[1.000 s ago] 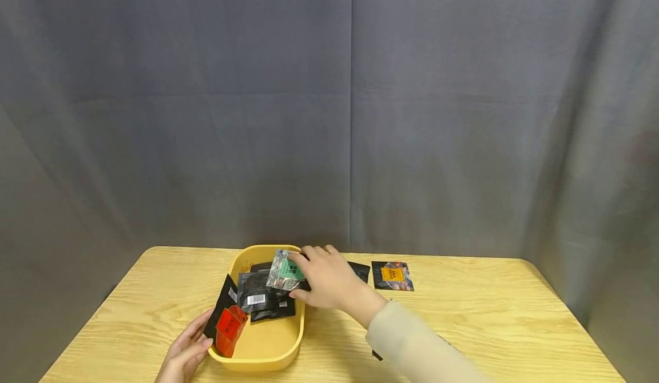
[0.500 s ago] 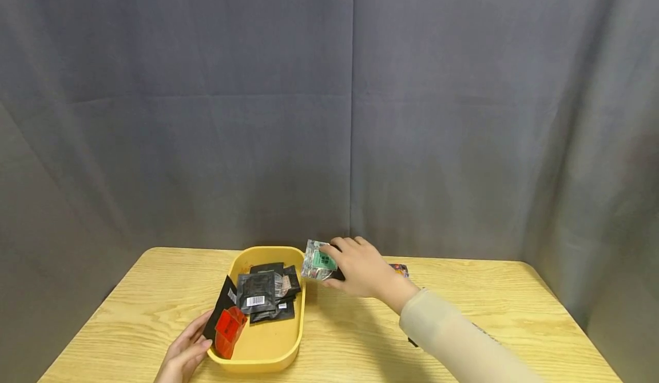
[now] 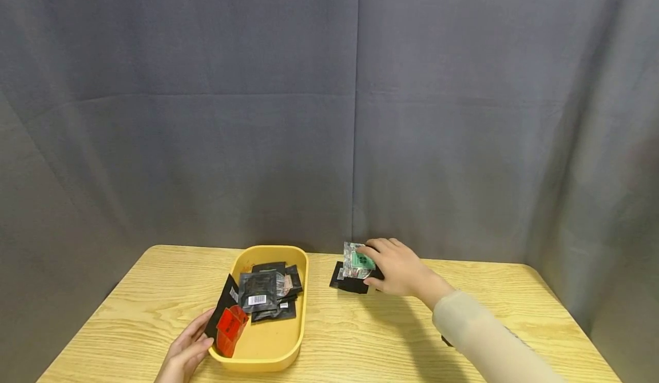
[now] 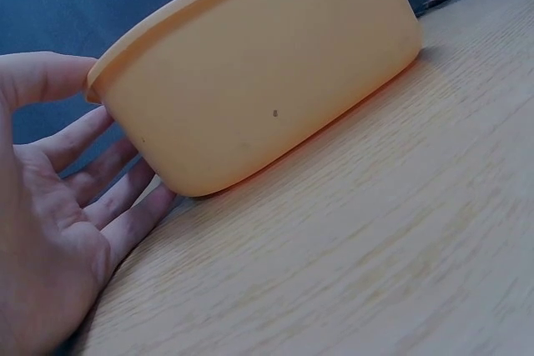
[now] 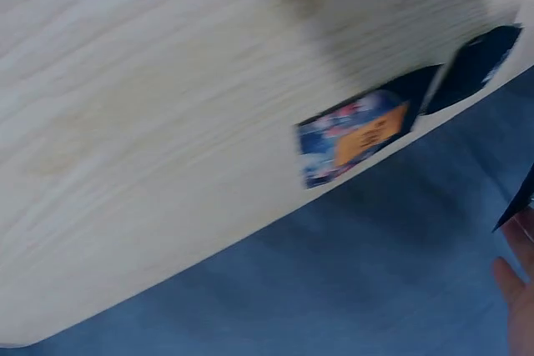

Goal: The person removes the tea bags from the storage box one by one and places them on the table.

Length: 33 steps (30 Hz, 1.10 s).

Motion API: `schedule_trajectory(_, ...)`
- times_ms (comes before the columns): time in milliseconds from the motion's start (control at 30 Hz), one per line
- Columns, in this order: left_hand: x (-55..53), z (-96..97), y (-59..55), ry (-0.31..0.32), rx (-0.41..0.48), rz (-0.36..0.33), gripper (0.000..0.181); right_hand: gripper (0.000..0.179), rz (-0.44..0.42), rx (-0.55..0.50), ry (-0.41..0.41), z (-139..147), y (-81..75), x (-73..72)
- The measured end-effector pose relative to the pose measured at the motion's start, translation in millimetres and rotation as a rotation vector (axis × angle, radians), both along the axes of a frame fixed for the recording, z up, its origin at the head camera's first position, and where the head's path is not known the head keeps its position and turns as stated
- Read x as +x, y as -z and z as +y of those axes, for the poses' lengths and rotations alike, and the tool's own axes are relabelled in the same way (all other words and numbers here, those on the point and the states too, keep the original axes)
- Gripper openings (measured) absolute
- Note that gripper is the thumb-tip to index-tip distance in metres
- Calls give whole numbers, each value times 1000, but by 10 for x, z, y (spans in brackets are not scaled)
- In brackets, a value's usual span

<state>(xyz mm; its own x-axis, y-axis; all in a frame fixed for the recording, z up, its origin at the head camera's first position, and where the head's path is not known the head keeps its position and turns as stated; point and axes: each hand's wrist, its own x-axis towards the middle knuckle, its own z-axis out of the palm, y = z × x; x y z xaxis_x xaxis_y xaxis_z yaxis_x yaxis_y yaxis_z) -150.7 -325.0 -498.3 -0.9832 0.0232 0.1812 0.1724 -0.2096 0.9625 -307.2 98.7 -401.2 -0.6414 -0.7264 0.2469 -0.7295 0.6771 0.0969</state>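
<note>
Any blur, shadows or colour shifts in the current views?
Head: soft shadow on the table beside the right sleeve; right wrist: orange-labelled packet smeared, print hard to read; left wrist: yellow box fairly clear, curtain bluish where the head view shows grey.

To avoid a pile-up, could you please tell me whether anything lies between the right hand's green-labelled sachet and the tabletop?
Possibly: a black sachet lies on the tabletop, partly hidden in the head view by the green-labelled sachet that the right hand holds. Whether it is directly underneath, these views do not settle.
</note>
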Motion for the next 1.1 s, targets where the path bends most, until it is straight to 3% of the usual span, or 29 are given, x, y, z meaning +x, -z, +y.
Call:
schedule_trajectory(233, 11, 4, 3, -2, 1, 5, 46, 62, -66, 2, 51, 287, 146, -48)
schedule_trajectory(500, -6, 19, -9, -84, -53, -118, 35, 64, -106, 34, 113, 567, 247, -52)
schedule_trajectory(700, 7, 21, -28, -77, -49, -105, 39, 65, -122, 58, 172, 781, 289, -51)
schedule_trajectory(900, 0, 29, -40, -77, -58, -98, 51, 65, -102, 36, 180, 943, 319, -53)
schedule_trajectory(1100, 11, 39, -52, -79, -67, -108, 51, 66, -102, 30, 184, 1057, 358, -36)
